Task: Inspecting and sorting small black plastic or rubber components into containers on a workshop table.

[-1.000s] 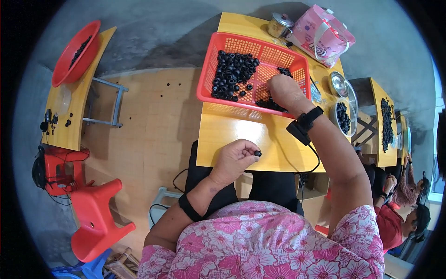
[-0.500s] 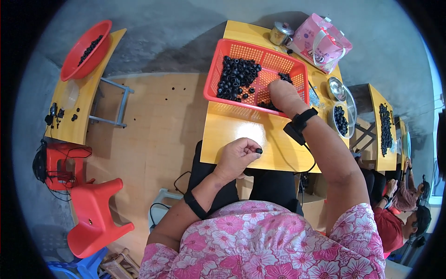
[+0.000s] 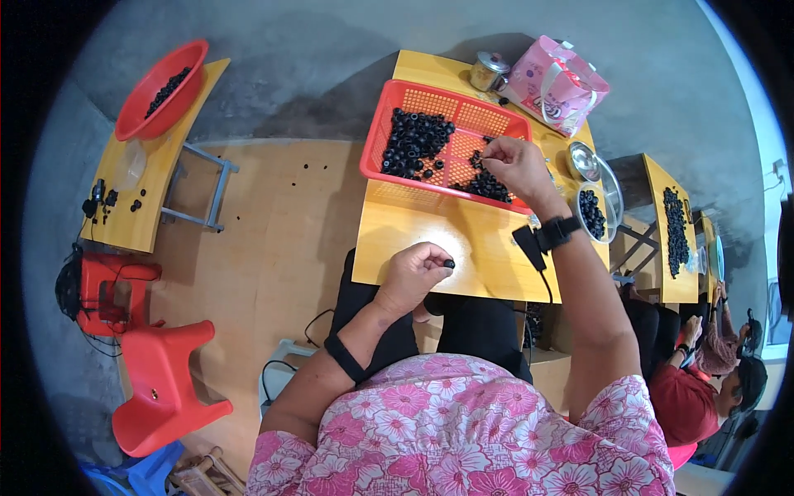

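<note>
While the left hand [image 3: 418, 273] pinches one small black ring [image 3: 449, 264] at its fingertips over the yellow table [image 3: 488, 256], the right hand [image 3: 517, 165] reaches up and away into the red basket [image 3: 389, 136], fingers closed on something among the black rings [image 3: 413, 145] (too small to name). That pile lies nearer the right hand.

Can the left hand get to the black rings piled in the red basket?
Probably yes. The left hand holds a small black ring over the yellow table, and the red basket is open-topped just ahead; nothing lies between.
</note>
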A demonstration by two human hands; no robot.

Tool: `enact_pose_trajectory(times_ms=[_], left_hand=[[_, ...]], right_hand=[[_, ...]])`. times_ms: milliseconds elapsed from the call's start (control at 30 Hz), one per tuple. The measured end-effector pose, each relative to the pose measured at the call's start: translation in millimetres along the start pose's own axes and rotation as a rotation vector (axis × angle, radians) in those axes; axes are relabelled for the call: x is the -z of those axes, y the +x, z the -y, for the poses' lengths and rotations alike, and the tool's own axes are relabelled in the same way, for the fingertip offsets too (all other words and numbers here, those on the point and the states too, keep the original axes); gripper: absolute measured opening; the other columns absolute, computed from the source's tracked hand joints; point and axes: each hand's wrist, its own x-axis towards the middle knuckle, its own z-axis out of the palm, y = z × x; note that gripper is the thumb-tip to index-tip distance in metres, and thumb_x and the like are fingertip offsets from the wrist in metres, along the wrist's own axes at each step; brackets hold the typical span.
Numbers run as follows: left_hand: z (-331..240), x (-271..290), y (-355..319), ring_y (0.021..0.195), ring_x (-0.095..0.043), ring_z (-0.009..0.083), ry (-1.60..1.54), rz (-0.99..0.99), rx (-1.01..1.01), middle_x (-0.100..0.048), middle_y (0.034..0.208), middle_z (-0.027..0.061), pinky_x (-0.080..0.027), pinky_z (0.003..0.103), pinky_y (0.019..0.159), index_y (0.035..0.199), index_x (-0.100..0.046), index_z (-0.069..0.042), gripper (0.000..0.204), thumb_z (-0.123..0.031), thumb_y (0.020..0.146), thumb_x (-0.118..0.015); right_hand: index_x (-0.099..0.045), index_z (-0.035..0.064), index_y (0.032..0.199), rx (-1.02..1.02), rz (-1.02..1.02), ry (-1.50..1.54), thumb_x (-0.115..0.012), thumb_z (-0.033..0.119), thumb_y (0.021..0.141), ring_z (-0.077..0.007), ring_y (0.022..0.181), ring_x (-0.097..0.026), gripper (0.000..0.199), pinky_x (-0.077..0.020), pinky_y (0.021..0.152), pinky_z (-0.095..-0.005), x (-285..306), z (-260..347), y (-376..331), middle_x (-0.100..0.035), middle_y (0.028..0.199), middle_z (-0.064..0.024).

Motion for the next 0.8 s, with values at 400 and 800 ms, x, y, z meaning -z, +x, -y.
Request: enact_pose_trajectory(times_ms=[400, 800], left_hand=[[-45.5, -1.6, -66.9, 0.081, -0.055, 0.0055, -0.329, -0.009, -0.05, -0.059, 0.087, -0.0007, -0.047, 0.02, 0.074, 0.098, -0.06, -0.002, 0.016, 0.001, 0.083, -0.065], [-71.8, -27.9, -110.2, 0.074, -0.055, 0.0041, -0.308, 0.015, -0.082, -0.059, 0.083, -0.0003, -0.048, 0.018, 0.059, 0.097, -0.059, -0.002, 0.017, -0.003, 0.082, -0.068]], right_hand=[[-0.063, -0.0032, 0.103, -0.188, 0.132, 1.337, -0.061, 0.001, 0.086, -0.0141, 0.076, -0.063, 0.018, -0.0537, 0.075, -0.0277, -29.5, 39.2, -169.3, -0.065, 0.089, -0.0072], [-0.065, -0.0013, 0.099, -0.074, 0.15, 1.194, -0.064, 0.0, 0.083, -0.012, 0.075, -0.063, 0.016, -0.053, 0.072, -0.0248, -26.1, 77.4, -217.5, -0.066, 0.086, -0.0051]])
